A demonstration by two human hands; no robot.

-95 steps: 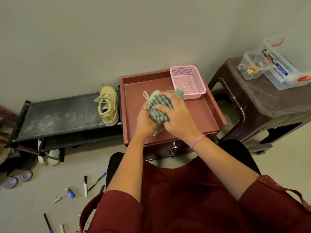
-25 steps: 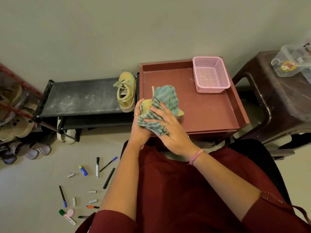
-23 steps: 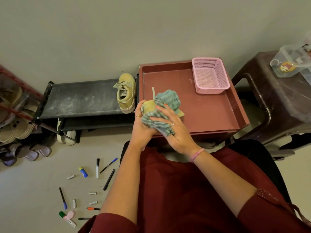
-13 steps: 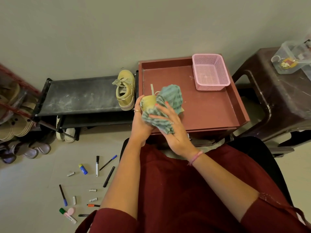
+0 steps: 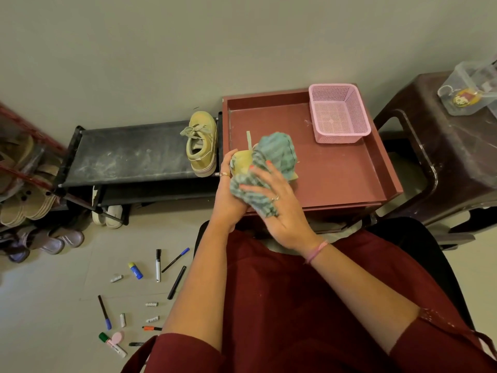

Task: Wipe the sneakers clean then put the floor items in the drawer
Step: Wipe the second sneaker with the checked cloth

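The left hand [image 5: 227,196] gripped the sneaker [image 5: 242,164] over the red drawer top [image 5: 336,168], toe pointing away, while the right hand [image 5: 277,208], fingers spread (nearer the upper), pressed the green cloth [image 5: 277,154] against it.

yellow sneaker [image 5: 241,163] cloth-wrapped [image 5: 277,154], pens [image 5: 176,282] floor-strewn
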